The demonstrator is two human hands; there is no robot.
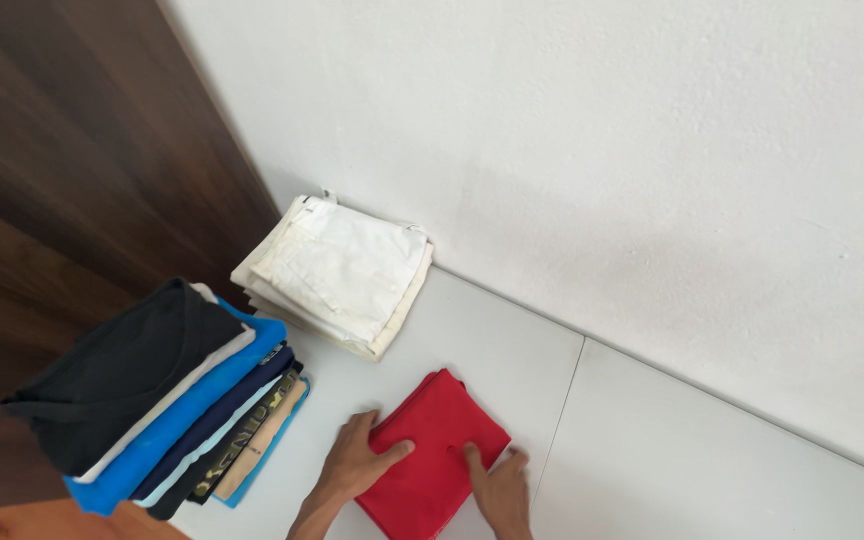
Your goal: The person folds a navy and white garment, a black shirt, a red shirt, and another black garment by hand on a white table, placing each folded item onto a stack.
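A folded red garment [432,430] lies on the white tabletop [652,450] near the front edge. My left hand [357,462] rests flat on its left side, thumb spread across the cloth. On the garment's right lower edge lies my right hand [500,490], fingers pressed onto the fabric. Neither hand lifts it.
A tall leaning stack of folded clothes [152,400], black on top with blue and patterned pieces below, stands at the left. A pile of folded white and cream garments [337,275] sits against the white wall [602,150]. A dark wooden panel [72,150] rises at the left.
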